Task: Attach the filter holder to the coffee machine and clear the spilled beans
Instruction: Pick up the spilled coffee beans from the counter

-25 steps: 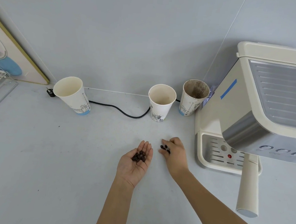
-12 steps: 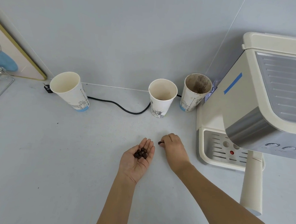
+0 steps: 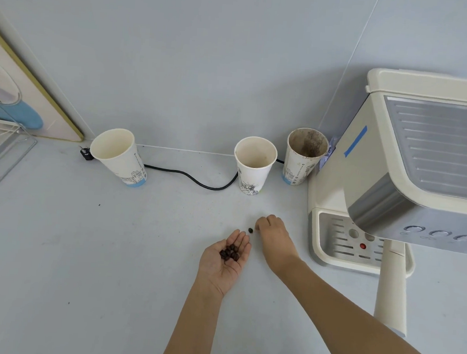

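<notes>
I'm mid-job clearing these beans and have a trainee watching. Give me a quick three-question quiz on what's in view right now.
1. True or false: the left hand lies palm up with a small pile of coffee beans in it.
2. Multiple choice: the loose bean on the counter lies
A) inside the middle paper cup
B) on the drip tray
C) just beside the right hand fingers
3. Short answer: which of the three paper cups is stained brown inside?

Key:
1. True.
2. C.
3. The right one, next to the coffee machine.
</notes>
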